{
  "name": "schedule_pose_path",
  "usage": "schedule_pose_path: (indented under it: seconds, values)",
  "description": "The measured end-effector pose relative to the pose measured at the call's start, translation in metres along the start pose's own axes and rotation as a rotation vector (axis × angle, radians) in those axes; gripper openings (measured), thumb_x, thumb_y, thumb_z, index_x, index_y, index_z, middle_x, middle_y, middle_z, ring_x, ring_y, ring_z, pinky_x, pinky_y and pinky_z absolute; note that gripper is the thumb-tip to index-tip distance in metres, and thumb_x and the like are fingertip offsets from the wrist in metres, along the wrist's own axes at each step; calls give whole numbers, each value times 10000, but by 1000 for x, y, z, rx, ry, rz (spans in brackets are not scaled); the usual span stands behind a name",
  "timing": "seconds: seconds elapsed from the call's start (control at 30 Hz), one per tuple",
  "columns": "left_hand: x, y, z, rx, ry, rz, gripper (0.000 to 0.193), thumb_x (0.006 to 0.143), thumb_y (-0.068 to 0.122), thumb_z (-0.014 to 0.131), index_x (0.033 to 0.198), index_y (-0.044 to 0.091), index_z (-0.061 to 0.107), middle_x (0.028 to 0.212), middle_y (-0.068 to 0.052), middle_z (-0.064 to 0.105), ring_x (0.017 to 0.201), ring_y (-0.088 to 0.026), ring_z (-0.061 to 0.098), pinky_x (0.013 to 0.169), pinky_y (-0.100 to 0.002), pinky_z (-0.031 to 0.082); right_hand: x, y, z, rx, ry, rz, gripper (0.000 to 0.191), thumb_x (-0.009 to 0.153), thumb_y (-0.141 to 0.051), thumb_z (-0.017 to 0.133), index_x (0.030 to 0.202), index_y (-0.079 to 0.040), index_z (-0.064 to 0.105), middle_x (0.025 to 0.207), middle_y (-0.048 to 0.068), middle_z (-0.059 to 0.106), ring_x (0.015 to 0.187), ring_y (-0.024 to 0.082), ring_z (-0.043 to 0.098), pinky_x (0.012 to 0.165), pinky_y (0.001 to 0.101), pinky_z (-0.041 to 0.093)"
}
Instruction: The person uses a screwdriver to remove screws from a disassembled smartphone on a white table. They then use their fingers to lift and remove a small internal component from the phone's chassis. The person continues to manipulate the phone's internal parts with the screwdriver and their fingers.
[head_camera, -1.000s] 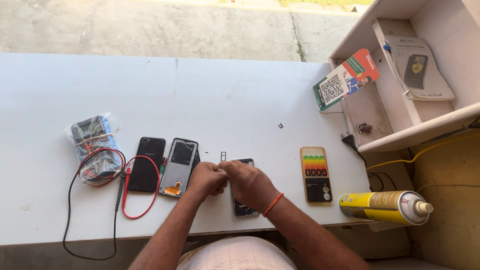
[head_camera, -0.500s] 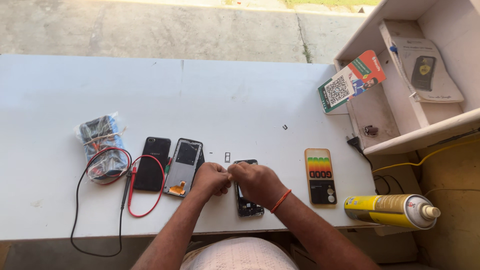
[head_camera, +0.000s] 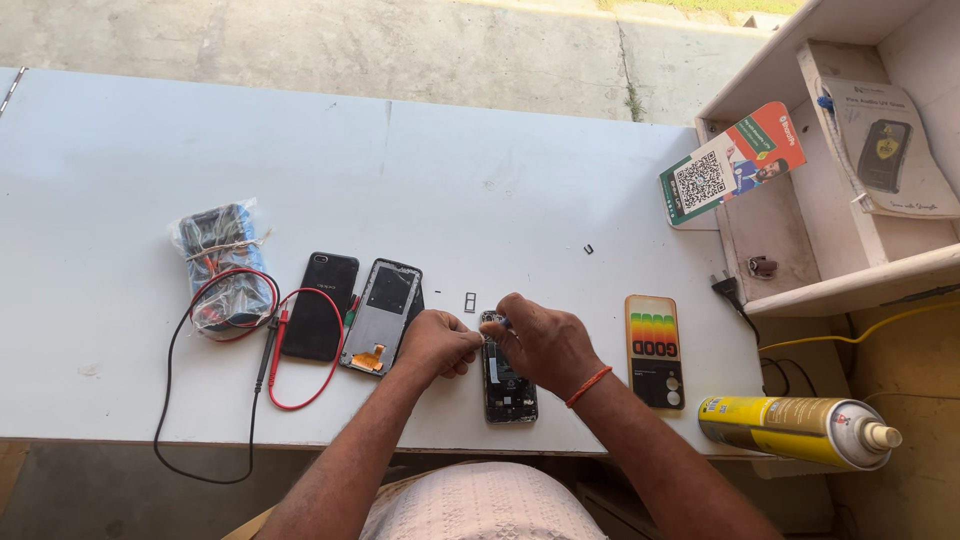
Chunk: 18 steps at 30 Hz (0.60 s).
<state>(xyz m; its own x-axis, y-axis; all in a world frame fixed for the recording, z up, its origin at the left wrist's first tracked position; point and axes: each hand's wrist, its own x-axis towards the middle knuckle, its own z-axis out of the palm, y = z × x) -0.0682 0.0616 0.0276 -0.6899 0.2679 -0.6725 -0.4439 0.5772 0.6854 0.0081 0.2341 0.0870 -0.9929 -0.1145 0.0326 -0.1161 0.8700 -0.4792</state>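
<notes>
Leftmost on the white table (head_camera: 300, 150), a multimeter wrapped in clear plastic (head_camera: 222, 265) is seen, its red and black test leads (head_camera: 265, 350) looped toward the front edge. Just beside the leads a black phone back cover (head_camera: 320, 305) is laid flat, and next to it a detached phone screen panel (head_camera: 380, 315) is set face down. A small SIM tray (head_camera: 470, 301) lies apart, beyond the hands. The left hand (head_camera: 435, 345) is curled almost closed, its fingertips pressed against the left edge of the opened phone (head_camera: 507, 390), which is placed near the front edge at the middle. The right hand (head_camera: 545, 345) is bent over the phone's top end, fingers pinched on something small; what is gripped cannot be told. Further right a rainbow-striped phone case (head_camera: 655, 345) is laid, and a yellow spray can (head_camera: 795, 430) is seen on its side past the table's right front corner. At the right end, a white shelf unit (head_camera: 850, 280) is stood.
</notes>
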Motion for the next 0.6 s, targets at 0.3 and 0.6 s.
schedule_pose_path:
  seconds: [0.3, 0.6]
  values:
    - [0, 2, 0, 10, -13, -9, 222, 860, 217, 809, 840, 18, 714, 696, -105, 739, 560, -146, 703, 469, -269, 554, -1, -8, 3, 55, 142, -184, 119, 954, -116, 705, 1007, -89, 603, 847, 90, 747, 726, 250, 753, 595, 370, 610]
    - [-4, 3, 1, 31, 6, -4, 146, 860, 167, 788, 859, 39, 718, 702, -98, 748, 568, -134, 712, 479, -260, 559, -7, -2, 13, 159, 161, -274, 135, 928, -13, 649, 988, -90, 557, 793, 68, 701, 699, 221, 737, 579, 342, 621]
